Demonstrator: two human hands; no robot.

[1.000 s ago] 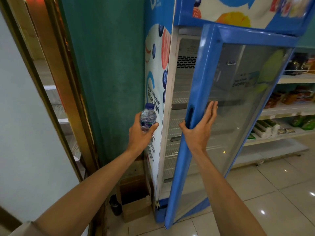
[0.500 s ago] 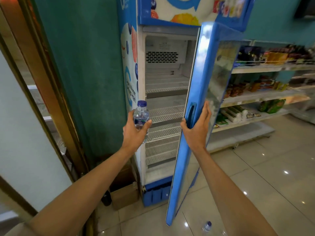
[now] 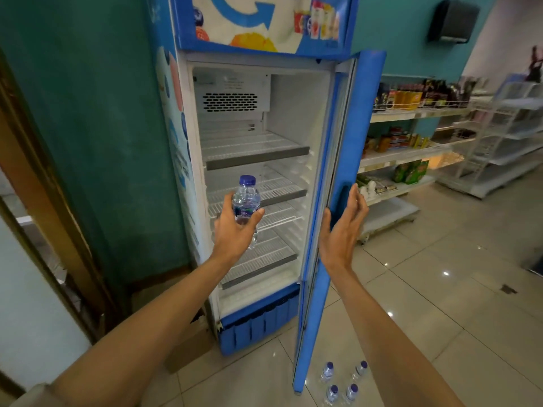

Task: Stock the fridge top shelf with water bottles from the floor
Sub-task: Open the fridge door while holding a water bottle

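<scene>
At nine o'clock a teal wall [image 3: 97, 113] runs beside the fridge [image 3: 188, 118], and a brown door frame [image 3: 44, 183] leans across the far left, cut off by the picture's edge. A cardboard box [image 3: 188, 348] sits at the fridge's foot, partly hidden behind the left forearm.

The left hand [image 3: 235, 233] holds a water bottle [image 3: 246, 201] upright, fingers and thumb curled round its lower half so the label is mostly covered; the blue cap stands clear above. The bottle is in front of the open fridge, level with the middle racks and below the top shelf [image 3: 255, 148], which lies at twelve o'clock from it. The wire racks show bare, and the space between bottle and top shelf is open. The print on the fridge's side panel is too blurred to read.

The fridge door [image 3: 352, 160] stands swung out, seen nearly edge-on, so its glass is hardly visible. The right hand [image 3: 343, 227] rests on the door's edge by the handle recess, fingers straight and spread narrow.

At five o'clock, four water bottles [image 3: 342, 383] stand on the tiled floor [image 3: 440, 304] just beside the door's bottom corner. At three o'clock store shelves [image 3: 411, 154] carry goods too small to name.
</scene>
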